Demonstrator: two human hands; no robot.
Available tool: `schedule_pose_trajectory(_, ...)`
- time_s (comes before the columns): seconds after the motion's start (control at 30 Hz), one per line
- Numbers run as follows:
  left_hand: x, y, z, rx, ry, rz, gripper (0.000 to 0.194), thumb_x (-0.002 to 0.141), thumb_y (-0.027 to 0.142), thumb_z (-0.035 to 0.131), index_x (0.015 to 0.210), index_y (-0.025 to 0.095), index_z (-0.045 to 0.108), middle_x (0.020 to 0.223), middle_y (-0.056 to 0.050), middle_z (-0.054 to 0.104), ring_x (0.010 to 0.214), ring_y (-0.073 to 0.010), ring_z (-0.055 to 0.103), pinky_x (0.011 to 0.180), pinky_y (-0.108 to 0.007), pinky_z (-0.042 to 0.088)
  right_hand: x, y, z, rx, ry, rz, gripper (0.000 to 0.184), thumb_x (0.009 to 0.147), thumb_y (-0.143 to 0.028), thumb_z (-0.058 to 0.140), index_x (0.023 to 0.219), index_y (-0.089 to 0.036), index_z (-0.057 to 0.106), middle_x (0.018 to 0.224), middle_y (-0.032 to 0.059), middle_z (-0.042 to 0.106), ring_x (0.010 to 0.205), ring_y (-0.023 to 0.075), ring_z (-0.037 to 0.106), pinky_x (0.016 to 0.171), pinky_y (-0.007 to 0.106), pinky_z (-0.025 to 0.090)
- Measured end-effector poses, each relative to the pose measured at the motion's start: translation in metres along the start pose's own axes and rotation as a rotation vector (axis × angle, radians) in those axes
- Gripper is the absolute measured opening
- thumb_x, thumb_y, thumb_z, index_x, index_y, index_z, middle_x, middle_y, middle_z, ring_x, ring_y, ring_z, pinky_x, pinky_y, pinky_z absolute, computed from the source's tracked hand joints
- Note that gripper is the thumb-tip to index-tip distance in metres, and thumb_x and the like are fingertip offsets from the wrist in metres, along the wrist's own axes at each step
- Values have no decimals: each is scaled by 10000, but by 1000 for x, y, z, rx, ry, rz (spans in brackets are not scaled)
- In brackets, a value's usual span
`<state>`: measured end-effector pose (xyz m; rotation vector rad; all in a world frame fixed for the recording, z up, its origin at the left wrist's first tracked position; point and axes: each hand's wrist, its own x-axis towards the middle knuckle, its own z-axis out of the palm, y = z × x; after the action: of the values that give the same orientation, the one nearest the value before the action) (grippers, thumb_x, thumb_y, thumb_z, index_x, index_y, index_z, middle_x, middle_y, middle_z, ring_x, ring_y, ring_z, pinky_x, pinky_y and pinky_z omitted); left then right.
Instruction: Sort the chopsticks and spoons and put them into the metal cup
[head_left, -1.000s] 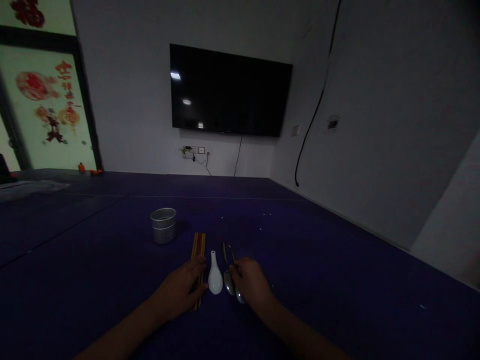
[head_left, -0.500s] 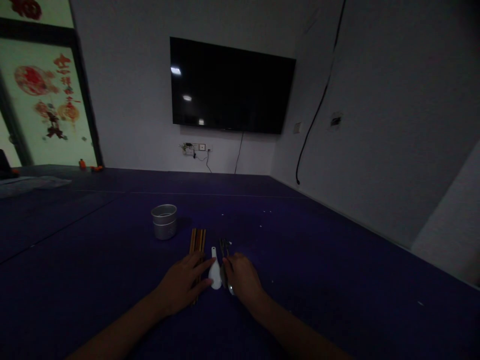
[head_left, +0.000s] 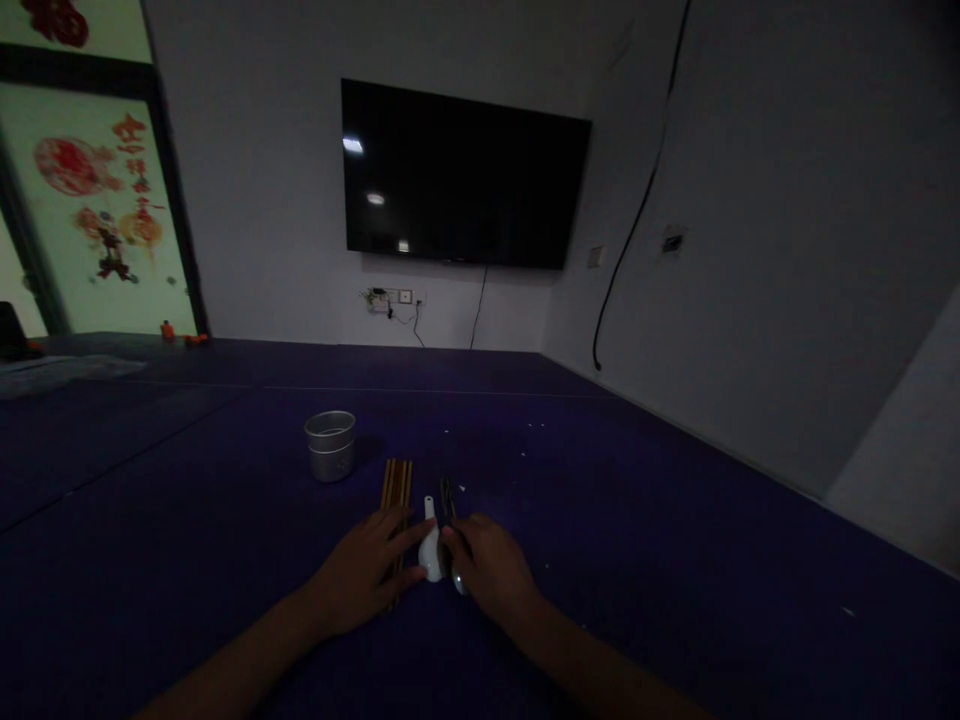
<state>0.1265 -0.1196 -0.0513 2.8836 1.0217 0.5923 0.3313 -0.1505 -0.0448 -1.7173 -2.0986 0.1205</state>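
My left hand [head_left: 365, 570] lies over a bundle of wooden chopsticks [head_left: 397, 482], palm down, thumb and forefinger apart. Their tips reach the left side of a white soup spoon [head_left: 431, 553], which lies bowl toward me. On the spoon's other side, my right hand [head_left: 491, 568] has its fingers closed on metal spoons [head_left: 448, 493]. Their handles point away from me, and one shiny bowl shows beside the fingers; the rest is covered by the hand. Beyond my left hand stands a grey metal cup [head_left: 331, 448], upright.
Everything lies on a dark purple surface [head_left: 637, 560] with small white scraps on it. A wall with a television [head_left: 465, 175] is ahead, and a black cable [head_left: 630, 235] hangs at the right. Plastic sheeting [head_left: 67, 372] and orange items [head_left: 196, 340] lie far left.
The metal spoons' handles have come closer together beside the white spoon. My right fingers have shifted slightly left. My left hand has barely moved.
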Motion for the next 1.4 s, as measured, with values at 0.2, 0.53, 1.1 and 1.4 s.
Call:
schedule_pose_trajectory(0.2,1,4,-4,5,-17,6,468,919,506,374,1342,310,418,1332,-82,489,1232,-258,443,990,-459,413,-4,-4,-3,-32,-14,-40,379,910,-456,408,1087,-210,636,1001,91,670,887,220,627,739,296,432)
schedule_pose_trajectory(0.53,2,5,-3,-42,22,-36,445,880,461,480,1266,239,469,1327,-89,501,1214,-259,460,1002,-429,405,-3,-2,-2,-36,-52,-64,385,889,-454,434,1126,-212,616,1026,82,670,910,221,620,758,286,428)
schedule_pose_trajectory(1.1,1,-5,0,31,155,-45,436,921,434,384,1312,246,431,1350,-86,497,1217,-246,468,1016,-439,382,-3,-2,-5,-21,-62,-98,369,914,-426,408,1134,-213,613,1004,82,669,902,217,622,742,275,418)
schedule_pose_trajectory(1.4,0,-45,-30,350,525,-458,518,936,361,272,1426,194,244,1497,-133,261,1192,-328,483,892,-478,455,-3,-2,-4,16,-70,-79,421,952,-388,333,1234,-175,563,1120,114,649,1002,234,606,822,308,430)
